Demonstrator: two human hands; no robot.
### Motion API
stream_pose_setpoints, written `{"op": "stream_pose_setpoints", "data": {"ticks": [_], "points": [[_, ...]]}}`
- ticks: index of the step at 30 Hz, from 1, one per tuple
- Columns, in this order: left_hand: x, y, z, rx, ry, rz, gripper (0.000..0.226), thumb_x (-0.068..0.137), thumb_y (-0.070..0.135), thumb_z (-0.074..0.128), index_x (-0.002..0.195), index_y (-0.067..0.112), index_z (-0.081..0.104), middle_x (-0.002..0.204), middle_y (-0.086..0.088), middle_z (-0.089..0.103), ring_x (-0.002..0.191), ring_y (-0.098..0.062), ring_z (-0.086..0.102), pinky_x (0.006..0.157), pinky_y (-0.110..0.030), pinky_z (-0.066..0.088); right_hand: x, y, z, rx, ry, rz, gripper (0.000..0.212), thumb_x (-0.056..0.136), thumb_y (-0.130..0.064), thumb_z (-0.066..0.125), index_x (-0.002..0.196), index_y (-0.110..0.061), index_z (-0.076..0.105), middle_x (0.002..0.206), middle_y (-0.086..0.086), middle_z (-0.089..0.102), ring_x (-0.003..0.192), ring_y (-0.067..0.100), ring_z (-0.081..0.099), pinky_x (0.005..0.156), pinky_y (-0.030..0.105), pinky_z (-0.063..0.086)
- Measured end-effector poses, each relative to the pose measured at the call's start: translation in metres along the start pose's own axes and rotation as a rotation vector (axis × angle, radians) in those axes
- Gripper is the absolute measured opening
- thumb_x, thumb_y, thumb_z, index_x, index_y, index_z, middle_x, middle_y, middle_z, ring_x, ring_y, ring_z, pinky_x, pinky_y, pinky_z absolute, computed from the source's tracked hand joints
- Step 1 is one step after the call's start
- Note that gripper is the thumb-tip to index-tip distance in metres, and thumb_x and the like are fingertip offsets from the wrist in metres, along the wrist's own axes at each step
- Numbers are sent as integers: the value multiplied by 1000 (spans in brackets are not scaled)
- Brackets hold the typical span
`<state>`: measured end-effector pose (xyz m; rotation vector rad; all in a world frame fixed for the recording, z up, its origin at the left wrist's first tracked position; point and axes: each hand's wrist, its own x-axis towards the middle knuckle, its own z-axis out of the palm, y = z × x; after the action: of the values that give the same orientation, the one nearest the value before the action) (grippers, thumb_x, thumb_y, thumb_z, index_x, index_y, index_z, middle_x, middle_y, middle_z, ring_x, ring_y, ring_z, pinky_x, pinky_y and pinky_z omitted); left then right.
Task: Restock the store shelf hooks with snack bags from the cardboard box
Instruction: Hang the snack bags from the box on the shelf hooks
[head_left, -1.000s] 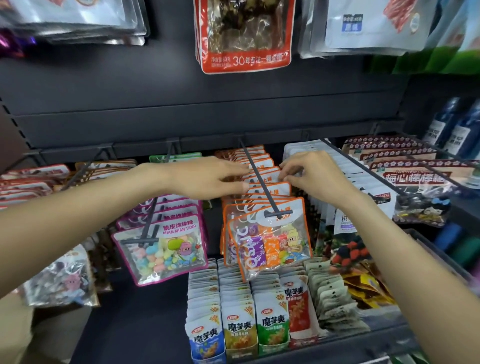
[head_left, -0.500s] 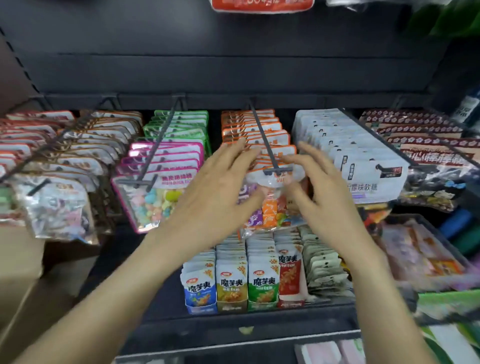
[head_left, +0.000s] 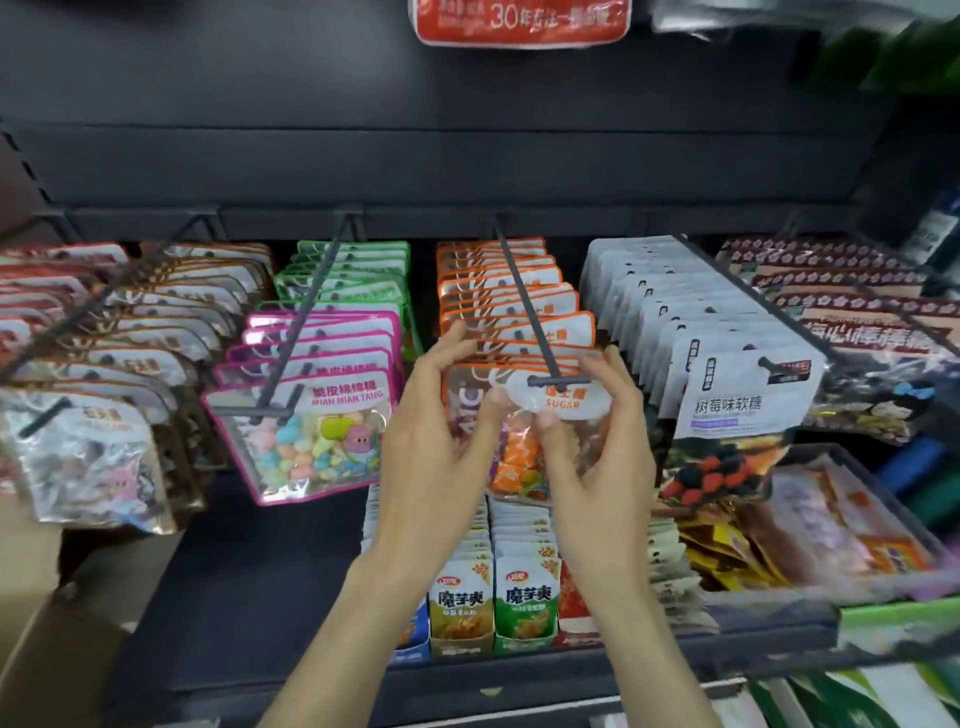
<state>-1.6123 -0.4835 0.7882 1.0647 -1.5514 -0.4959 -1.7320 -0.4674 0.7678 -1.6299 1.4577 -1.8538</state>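
Observation:
A row of orange-edged snack bags (head_left: 519, 291) hangs on the dark centre hook (head_left: 524, 306). The front bag (head_left: 563, 402) has a white header reading SUGAR and sits at the hook's tip bar. My left hand (head_left: 441, 436) pinches its left side, thumb on the front and fingers behind. On the bag's right side, my right hand (head_left: 597, 457) pinches it the same way. The lower part of the bag is mostly hidden behind both hands. A corner of the cardboard box (head_left: 31, 597) shows at the lower left.
Neighbouring hooks carry pink-edged candy bags (head_left: 311, 415) on the left and white berry-candy bags (head_left: 737, 405) on the right. Below, small snack packs (head_left: 524, 603) stand in rows on a dark shelf (head_left: 249, 597). A red bag (head_left: 519, 23) hangs above.
My hands came forward along the centre hook from the rear bags to the front bag and now pinch it from both sides. The view has tilted down slightly.

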Motion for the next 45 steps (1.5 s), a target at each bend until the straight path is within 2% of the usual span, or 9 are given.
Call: {"op": "stream_pose_setpoints", "data": {"ticks": [5,9,16,21,25,29,34,39,45], "points": [[0,9,5,-107,-55,-141,68,87,40,54,146,32,23,130,37,39,119,22,39,92,-3,37,8,4,-8,7,-75,35,71,91,-15,65,149,-19,25,141,-25,38,129,-12,38,101,7,34],[2,14,8,-266,-36,-275,76,83,43,55,148,38,15,124,41,41,109,29,40,82,5,36,9,3,-10,44,-152,80,75,89,-11,66,151,-18,24,141,-20,39,123,-22,37,95,-1,32],[-8,12,14,-530,-62,-426,87,73,39,61,149,43,19,130,24,55,114,9,54,91,-15,49,16,9,-20,49,-159,71,75,86,-13,71,148,-23,29,137,-32,39,128,-12,39,103,10,36],[-7,11,12,-485,-61,-392,86,75,41,61,149,46,16,131,36,47,113,22,46,96,-9,40,13,11,-22,74,-266,185,82,81,-29,73,149,-27,27,130,-27,53,121,-10,48,102,16,40],[-8,7,11,-375,-67,-335,82,86,24,65,147,46,15,132,34,47,115,20,46,91,-3,40,11,13,-23,33,-325,185,78,78,-45,66,145,-26,32,115,-34,59,110,-13,55,89,5,41],[-7,6,7,-319,-84,-311,81,89,19,64,147,47,15,140,26,45,123,10,46,106,-28,41,13,13,-27,0,-331,163,82,79,-48,65,149,-31,25,118,-31,60,111,-12,55,94,13,43],[0,11,3,-286,-78,-313,86,87,26,68,148,46,11,145,30,34,125,15,40,108,-29,39,22,3,-35,41,-330,187,92,74,-53,64,149,-43,11,118,-54,33,115,-31,34,91,-7,28],[23,14,4,-291,-91,-333,79,91,22,62,150,39,13,110,48,33,95,34,40,90,-9,36,46,-5,-30,133,-369,214,93,74,-48,63,151,-42,10,146,-28,30,118,-28,32,97,4,33],[28,16,8,-251,-94,-303,71,92,21,60,150,36,22,153,12,32,135,-3,37,109,-31,38,49,2,-26,191,-415,198,85,85,-15,69,151,-33,18,136,-31,44,119,-11,50,96,15,47]]}}
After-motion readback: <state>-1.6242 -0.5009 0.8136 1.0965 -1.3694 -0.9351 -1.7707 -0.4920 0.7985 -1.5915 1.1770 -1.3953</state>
